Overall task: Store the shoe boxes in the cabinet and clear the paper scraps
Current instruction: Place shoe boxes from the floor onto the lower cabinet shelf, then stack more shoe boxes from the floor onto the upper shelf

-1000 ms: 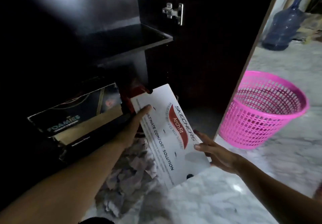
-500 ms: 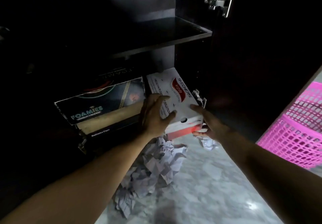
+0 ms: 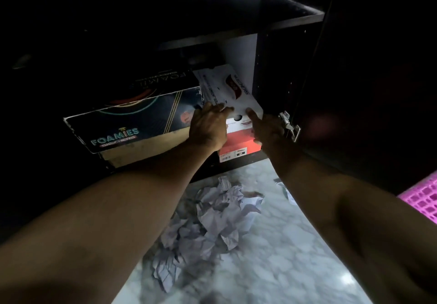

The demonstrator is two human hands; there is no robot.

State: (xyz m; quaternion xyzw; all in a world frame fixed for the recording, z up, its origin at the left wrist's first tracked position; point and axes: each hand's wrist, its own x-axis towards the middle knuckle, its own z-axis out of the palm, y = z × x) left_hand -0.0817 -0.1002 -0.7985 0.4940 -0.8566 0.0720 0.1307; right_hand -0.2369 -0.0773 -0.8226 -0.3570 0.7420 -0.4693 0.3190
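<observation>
Floor (image 3: 272, 268): white-grey marble pattern with a glossy finish. Pink plastic lattice basket (image 3: 423, 199): on the floor at the right frame edge, partly cut off. Metal hinge (image 3: 289, 126): mounted low on the dark door's inner face.

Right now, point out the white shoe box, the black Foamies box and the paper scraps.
White shoe box (image 3: 233, 86): head view, on its lid.
Black Foamies box (image 3: 142, 119): head view, on its front side.
Paper scraps (image 3: 212, 218): head view, on the crumpled pile's middle.

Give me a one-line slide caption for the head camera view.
Both hands, left and right, push white-and-red cardboard shoe box into dark cabinet; crumpled paper scraps below.
</observation>
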